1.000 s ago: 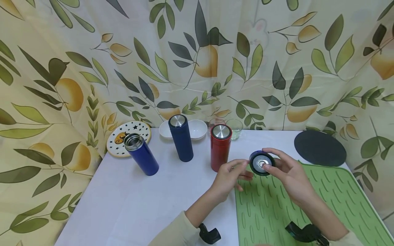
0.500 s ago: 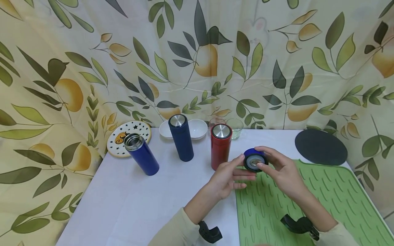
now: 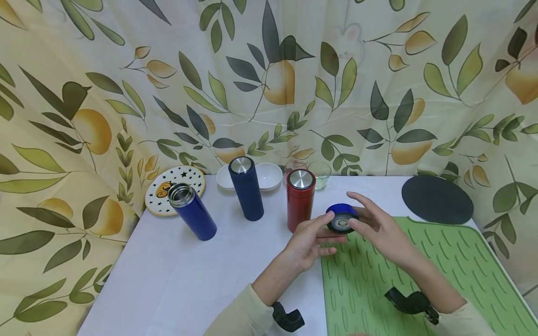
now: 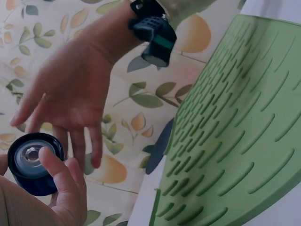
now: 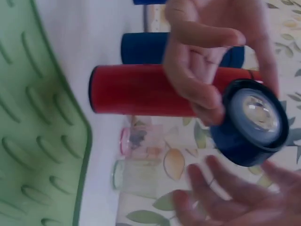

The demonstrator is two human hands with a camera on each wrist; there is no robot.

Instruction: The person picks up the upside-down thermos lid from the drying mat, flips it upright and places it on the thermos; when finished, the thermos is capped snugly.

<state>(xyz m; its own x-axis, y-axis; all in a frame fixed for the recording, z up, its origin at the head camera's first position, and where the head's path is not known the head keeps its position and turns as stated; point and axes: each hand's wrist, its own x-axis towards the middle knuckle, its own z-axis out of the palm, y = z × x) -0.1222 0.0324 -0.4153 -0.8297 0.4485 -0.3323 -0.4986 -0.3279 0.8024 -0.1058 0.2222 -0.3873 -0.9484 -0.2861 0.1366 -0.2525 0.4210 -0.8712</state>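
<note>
A blue lid with a black rim, its underside turned towards me, is between the two hands above the green mat's left edge. The left hand pinches it between thumb and fingers. The right hand is close on the lid's right, fingers extended and spread; in the right wrist view its blurred fingers are below the lid. A blue vacuum flask without a lid stands at the left, its steel mouth showing. A navy flask and a red flask, both capped, stand to its right.
A green ridged mat covers the table's right side, with a dark oval mat behind it. At the back are a star-patterned round plate, a white dish and clear glasses. A patterned curtain hangs behind.
The lid has moved left and tilted, showing more of its blue side. The left hand has taken hold of it, while the right hand's fingers have straightened and let go.
</note>
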